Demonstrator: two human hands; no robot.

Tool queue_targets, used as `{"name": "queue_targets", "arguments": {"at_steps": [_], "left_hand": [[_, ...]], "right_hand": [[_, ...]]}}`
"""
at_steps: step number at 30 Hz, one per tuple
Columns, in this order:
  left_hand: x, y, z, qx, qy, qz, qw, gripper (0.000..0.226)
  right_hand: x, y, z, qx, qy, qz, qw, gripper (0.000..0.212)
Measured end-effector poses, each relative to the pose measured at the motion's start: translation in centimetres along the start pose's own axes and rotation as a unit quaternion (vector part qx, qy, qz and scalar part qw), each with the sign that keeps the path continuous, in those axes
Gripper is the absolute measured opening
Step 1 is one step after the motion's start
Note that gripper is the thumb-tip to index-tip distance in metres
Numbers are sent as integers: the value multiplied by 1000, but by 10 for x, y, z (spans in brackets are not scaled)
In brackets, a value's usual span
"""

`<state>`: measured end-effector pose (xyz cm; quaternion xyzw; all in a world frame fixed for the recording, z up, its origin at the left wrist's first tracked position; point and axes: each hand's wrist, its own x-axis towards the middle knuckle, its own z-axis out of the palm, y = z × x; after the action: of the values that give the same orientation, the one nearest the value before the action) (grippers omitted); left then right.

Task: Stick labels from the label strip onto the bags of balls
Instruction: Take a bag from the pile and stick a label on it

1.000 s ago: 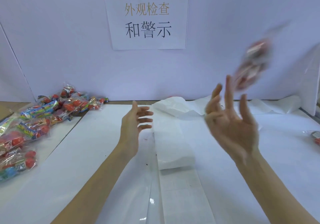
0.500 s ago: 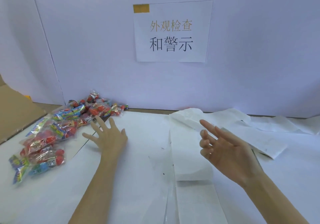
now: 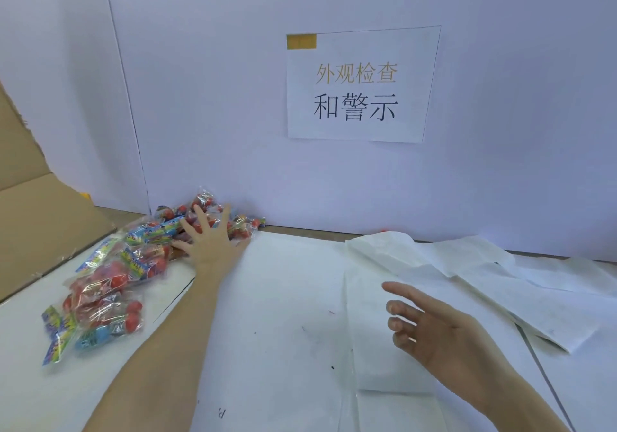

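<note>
Bags of balls [image 3: 110,278], crinkled clear plastic holding red balls and blue printed cards, lie heaped at the table's [image 3: 273,298] left rear. Left hand [image 3: 210,241], earlier short of the heap, now rests on it, fingers spread flat. Right hand [image 3: 440,338] hovers relaxed, holding nothing, above the matte white label strip [image 3: 374,298].

The heap of clear plastic bags of red balls [image 3: 113,274] crowds the desk's far-left corner and runs down its left edge; the left hand [image 3: 208,241], fingers spread, lies on the heap's far end; the white paper-covered desk [image 3: 283,315] lies bare between the two forearms; the long white label strip [image 3: 394,325] and crumpled white backing paper [image 3: 484,271] cover the right half; the white back wall [image 3: 233,131] closes off the far edge.
</note>
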<state>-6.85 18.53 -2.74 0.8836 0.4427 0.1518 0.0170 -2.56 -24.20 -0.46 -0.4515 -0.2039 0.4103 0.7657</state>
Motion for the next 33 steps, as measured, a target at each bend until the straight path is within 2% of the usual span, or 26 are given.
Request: {"name": "queue_targets", "arguments": {"at_steps": [3, 6, 10, 13, 16, 18, 20, 21, 22, 24, 26, 27, 29, 30, 31, 33], "left_hand": [[21, -3, 4, -16, -34, 11, 999, 93], [29, 0, 2, -45, -43, 30, 998, 77], [14, 13, -2, -79, -17, 129, 988, 43], [-16, 30, -11, -96, -31, 208, 973, 34], [-53, 43, -18, -55, -43, 238, 969, 44], [-73, 49, -24, -27, -82, 240, 967, 56], [-86, 55, -37, -70, -118, 247, 959, 72], [-92, 58, -45, -117, -107, 259, 953, 74], [-98, 62, -51, -179, -75, 279, 941, 71], [-114, 73, -63, -339, -11, 316, 886, 63], [-132, 88, -72, -442, -33, 322, 837, 61], [-141, 96, -72, -443, -42, 326, 834, 62], [-152, 108, -63, -384, -39, 334, 860, 69], [-158, 113, -59, -400, -62, 314, 859, 70], [-164, 116, -57, -451, -96, 289, 839, 66], [-170, 120, -52, -575, -180, 232, 764, 52]], "right_hand": [[3, 4, 2, -31, -5, 11, 999, 58], [7, 6, 2, -61, -1, 20, 998, 58], [8, 9, 5, -91, 1, 31, 995, 49], [7, 9, 6, -97, 6, 41, 994, 44], [5, 9, 7, -94, 21, 44, 994, 43], [4, 8, 7, -91, 28, 46, 994, 41], [5, 7, 6, -88, 35, 45, 994, 34], [5, 6, 6, -85, 43, 45, 994, 34], [5, 6, 6, -79, 54, 43, 994, 36], [6, 7, 5, -59, 88, 33, 994, 41], [6, 7, 4, -43, 126, 16, 991, 36], [5, 8, 3, -42, 141, 8, 989, 32], [5, 7, 1, -58, 162, -6, 985, 31], [4, 6, 0, -76, 167, -15, 983, 31], [3, 6, -1, -101, 170, -26, 980, 31], [2, 5, -1, -164, 175, -55, 969, 30]]}}
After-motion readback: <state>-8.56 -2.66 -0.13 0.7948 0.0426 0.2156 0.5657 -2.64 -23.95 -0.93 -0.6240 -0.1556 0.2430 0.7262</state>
